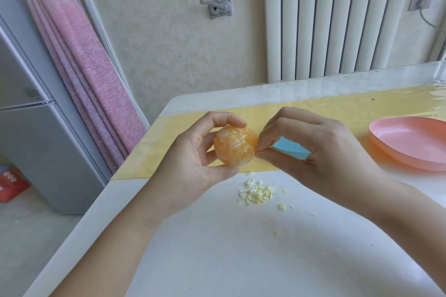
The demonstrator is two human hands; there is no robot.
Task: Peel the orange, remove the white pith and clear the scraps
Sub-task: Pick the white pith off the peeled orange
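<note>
- Our left hand (200, 152) grips the peeled orange (235, 146), fingertips on top and thumb beneath.
- Our right hand (313, 152) pinches what looks like a pith thread (255, 152) at the orange's right edge. We should pull gently along the segment.
- Pith scraps (257, 193) lie just below both hands, and a pink dish (410, 144) sits to their right.

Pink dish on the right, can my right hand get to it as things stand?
Probably yes. The pink dish sits on the table beside the right hand, nothing between them. That hand only pinches at the orange, which the left hand holds, so it need only let go.
</note>
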